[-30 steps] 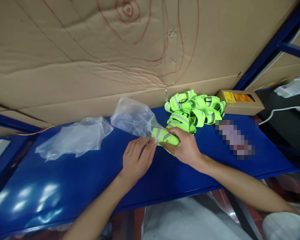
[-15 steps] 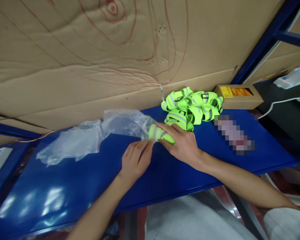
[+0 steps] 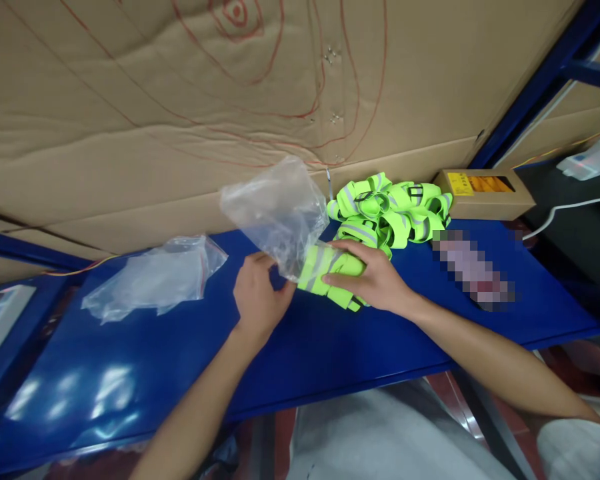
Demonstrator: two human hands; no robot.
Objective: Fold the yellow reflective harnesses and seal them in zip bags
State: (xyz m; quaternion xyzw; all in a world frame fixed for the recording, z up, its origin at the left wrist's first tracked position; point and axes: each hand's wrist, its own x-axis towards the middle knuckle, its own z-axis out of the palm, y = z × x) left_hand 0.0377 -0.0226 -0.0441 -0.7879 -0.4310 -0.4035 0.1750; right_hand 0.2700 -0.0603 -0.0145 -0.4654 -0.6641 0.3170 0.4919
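Observation:
A folded neon-yellow strap bundle with grey stripes (image 3: 325, 268) is in my right hand (image 3: 375, 277), its fingers wrapped over the right side. A clear plastic bag (image 3: 280, 207) rises up and to the left from the bundle, its lower end against the bundle's left side. My left hand (image 3: 263, 290) is beside the lower end of the bag, fingers curled and thumb towards the bundle; whether it pinches the plastic is unclear. Behind the bundle lies a pile of more neon straps (image 3: 390, 210).
Clear plastic bags (image 3: 150, 280) lie on the left of the blue table (image 3: 180, 373). At the back right stands a cardboard box (image 3: 495, 203), with a blurred-out object (image 3: 473, 270) in front of it. A cardboard panel (image 3: 155, 133) rises behind the table.
The bag in front of me has swung upward and spread out. More of the folded bundle now shows below my right hand's fingers. My left hand has shifted slightly left, its fingers more curled.

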